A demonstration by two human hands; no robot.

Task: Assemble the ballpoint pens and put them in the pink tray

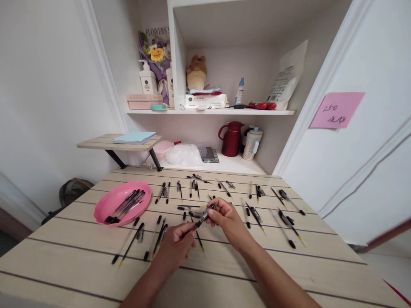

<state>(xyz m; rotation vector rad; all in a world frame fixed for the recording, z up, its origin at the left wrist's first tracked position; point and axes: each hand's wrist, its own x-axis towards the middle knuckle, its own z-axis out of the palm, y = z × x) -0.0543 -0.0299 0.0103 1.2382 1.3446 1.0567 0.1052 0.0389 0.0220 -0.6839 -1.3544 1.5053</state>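
My left hand (178,244) and my right hand (223,217) meet over the middle of a pale wooden table (80,256). Both are closed on one black pen (203,218), which slants between them; the left pinches its lower end, the right its upper end. Many black pens and pen parts (257,214) lie scattered on the boards around and beyond the hands. A pink oval dish (109,201) at the left holds several assembled pens (126,205).
Behind the table are white shelves with a red jug (231,139), a white cup (252,143), bottles and a plush toy (196,72). A small wooden riser (96,144) carries a blue notebook (135,137). A pink note (336,110) sticks on the white door at right.
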